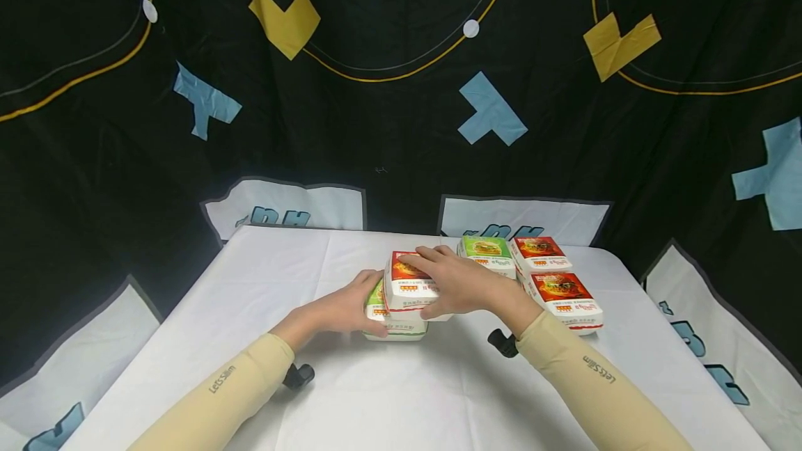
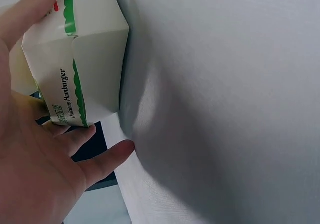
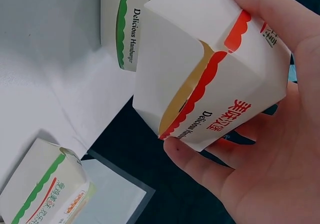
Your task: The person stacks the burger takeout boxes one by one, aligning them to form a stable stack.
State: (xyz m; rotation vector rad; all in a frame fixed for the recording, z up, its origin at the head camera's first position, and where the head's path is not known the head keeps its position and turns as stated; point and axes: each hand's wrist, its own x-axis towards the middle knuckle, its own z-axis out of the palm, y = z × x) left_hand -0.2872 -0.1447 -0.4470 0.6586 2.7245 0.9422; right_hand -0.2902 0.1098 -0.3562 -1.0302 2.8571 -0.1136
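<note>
My left hand (image 1: 344,308) holds a green-topped hamburger box (image 1: 397,329) by its left side, thumb at the front and fingers farther back. In the left wrist view this white box (image 2: 102,68) shows a green scalloped edge between thumb and fingers. My right hand (image 1: 464,284) grips a red-topped hamburger box (image 1: 410,294) from its right side, above the green one. From the right wrist, the red-edged box (image 3: 240,103) looks tilted, with a narrow gap along its lid seam. Whether its underside touches the green box cannot be seen.
To the right on the white table (image 1: 376,395) are a green-topped box (image 1: 487,249) and two red-topped boxes, one at the back (image 1: 540,249) and one nearer (image 1: 564,291). A black curtain (image 1: 376,138) hangs behind the table.
</note>
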